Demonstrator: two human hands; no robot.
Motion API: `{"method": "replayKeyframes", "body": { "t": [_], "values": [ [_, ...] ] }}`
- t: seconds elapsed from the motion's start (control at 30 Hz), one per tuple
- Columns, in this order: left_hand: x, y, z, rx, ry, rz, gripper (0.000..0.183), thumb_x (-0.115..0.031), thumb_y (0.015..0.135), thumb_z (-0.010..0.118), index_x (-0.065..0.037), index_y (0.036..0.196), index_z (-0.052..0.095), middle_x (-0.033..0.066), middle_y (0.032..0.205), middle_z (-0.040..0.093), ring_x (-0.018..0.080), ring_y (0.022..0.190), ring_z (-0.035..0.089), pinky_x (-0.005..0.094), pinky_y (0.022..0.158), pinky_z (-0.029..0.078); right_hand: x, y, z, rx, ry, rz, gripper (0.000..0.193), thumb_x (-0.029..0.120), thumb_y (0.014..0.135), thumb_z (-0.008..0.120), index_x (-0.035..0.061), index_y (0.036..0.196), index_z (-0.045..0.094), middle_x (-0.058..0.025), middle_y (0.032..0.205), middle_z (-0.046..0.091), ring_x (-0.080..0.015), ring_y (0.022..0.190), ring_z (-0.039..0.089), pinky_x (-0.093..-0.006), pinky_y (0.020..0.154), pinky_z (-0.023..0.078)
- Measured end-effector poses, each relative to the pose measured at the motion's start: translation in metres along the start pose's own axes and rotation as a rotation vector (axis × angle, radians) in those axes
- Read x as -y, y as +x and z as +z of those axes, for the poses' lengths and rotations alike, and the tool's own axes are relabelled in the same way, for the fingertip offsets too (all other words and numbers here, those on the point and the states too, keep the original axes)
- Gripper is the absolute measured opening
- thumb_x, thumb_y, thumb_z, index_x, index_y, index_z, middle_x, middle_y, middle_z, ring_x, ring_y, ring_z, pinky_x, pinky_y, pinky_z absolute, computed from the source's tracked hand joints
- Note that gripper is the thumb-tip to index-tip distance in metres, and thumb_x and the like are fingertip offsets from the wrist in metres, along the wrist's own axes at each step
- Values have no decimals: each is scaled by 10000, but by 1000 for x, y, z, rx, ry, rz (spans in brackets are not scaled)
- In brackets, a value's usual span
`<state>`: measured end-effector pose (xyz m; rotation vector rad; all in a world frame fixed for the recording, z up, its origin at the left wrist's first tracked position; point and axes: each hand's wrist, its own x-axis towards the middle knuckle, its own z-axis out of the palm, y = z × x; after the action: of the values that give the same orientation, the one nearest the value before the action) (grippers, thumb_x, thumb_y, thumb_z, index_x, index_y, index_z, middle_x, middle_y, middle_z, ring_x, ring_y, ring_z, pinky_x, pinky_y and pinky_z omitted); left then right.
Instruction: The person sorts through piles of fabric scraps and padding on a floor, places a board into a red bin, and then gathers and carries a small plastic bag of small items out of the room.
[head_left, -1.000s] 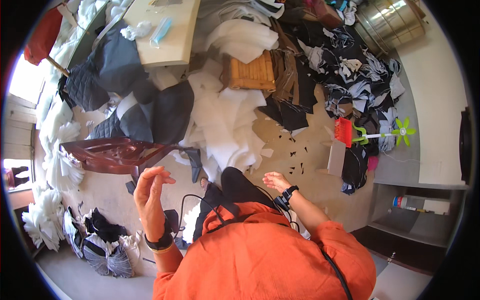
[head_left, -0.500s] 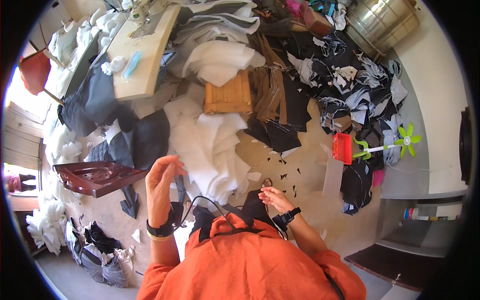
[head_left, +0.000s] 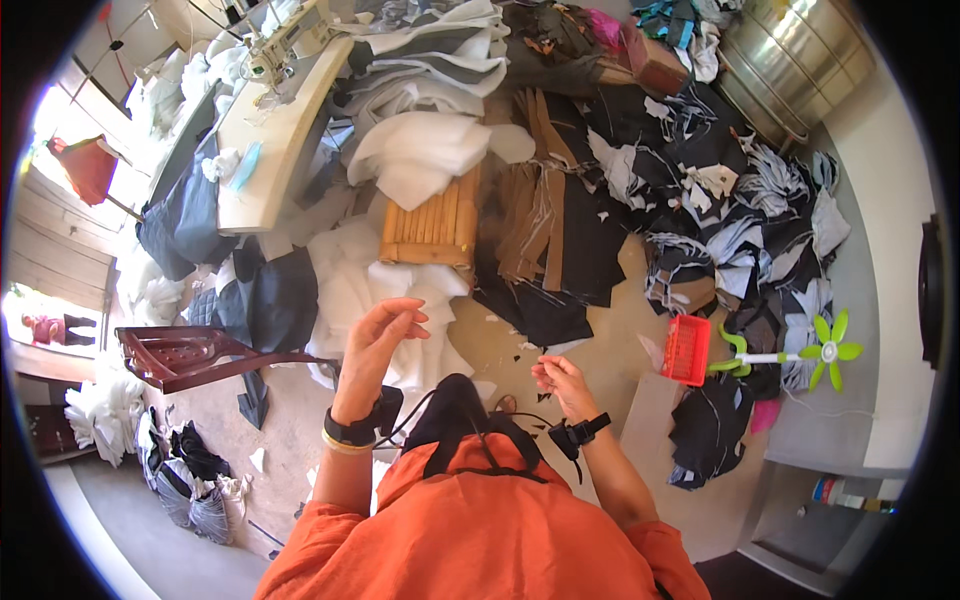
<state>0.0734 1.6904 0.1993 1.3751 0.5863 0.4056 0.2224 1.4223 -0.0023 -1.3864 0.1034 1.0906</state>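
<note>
My left hand (head_left: 380,345) is raised in front of me with its fingers apart and loosely bent, holding nothing. Beneath it spreads a pile of white padding sheets (head_left: 340,275). My right hand (head_left: 563,385) hangs over the bare floor, its fingers half curled with nothing seen in them. Both wrists carry black straps with small devices. A dark red-brown wooden chair (head_left: 190,350) lies to the left of my left hand. Ahead stands a slatted bamboo stool (head_left: 430,230) with white padding (head_left: 425,150) stacked on it.
A sewing machine (head_left: 275,60) sits on a pale table (head_left: 265,150) at far left. Black and brown cut cloth (head_left: 560,230) covers the floor ahead. On the right are a red basket (head_left: 686,350), a green-bladed fan (head_left: 828,350), scrap heaps (head_left: 725,200) and a metal drum (head_left: 790,60).
My left hand has moved right, and my right hand slightly right. The view has shifted: the stool now appears lower and further left. My hands still hold nothing.
</note>
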Motion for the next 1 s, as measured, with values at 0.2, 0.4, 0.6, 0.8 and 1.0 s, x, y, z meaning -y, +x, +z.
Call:
{"method": "replayKeyframes", "body": {
  "t": [0.2, 0.4, 0.6, 0.8, 1.0],
  "values": [
    [23, 59, -2, -94, -81, -2, 240, -155, 958, 511, 10, 1114, 590, 66, 959, 622, 129, 835, 608, 271, 825, 471, 68, 67, 29, 206, -170, -8, 236, 210, 951, 532, 66, 1137, 556, -49, 1014, 651, -120, 924, 610, -250, 792, 477],
    [62, 146, -34, -231, -242, -28, 266, -195, 956, 520, -10, 1132, 591, 64, 971, 630, 128, 848, 612, 272, 830, 459, 136, 158, 41, 225, -357, 41, 256, 225, 949, 538, 61, 1145, 560, -58, 1045, 645, -127, 952, 606, -262, 812, 481],
    [51, 234, -71, -347, -350, -39, 281, -193, 947, 547, -15, 1162, 575, 53, 984, 622, 113, 843, 610, 241, 803, 474, 191, 255, 62, 207, -486, 27, 238, 183, 927, 559, 80, 1143, 567, -47, 1018, 650, -111, 911, 608, -245, 760, 490],
    [26, 263, -95, -538, -325, -112, 285, -190, 942, 556, -26, 1175, 570, 50, 982, 626, 104, 837, 612, 230, 785, 469, 244, 325, 116, 359, -594, 11, 280, 117, 875, 591, 70, 1150, 568, -57, 1037, 610, -117, 918, 582, -246, 741, 473],
    [26, 265, -111, -732, -361, -75, 289, -197, 926, 586, -50, 1174, 581, 34, 977, 625, 99, 820, 612, 230, 759, 466, 291, 392, 161, 523, -750, -42, 284, 73, 848, 579, 44, 1130, 569, -68, 1009, 616, -132, 890, 588, -265, 738, 482]
  ]
}}
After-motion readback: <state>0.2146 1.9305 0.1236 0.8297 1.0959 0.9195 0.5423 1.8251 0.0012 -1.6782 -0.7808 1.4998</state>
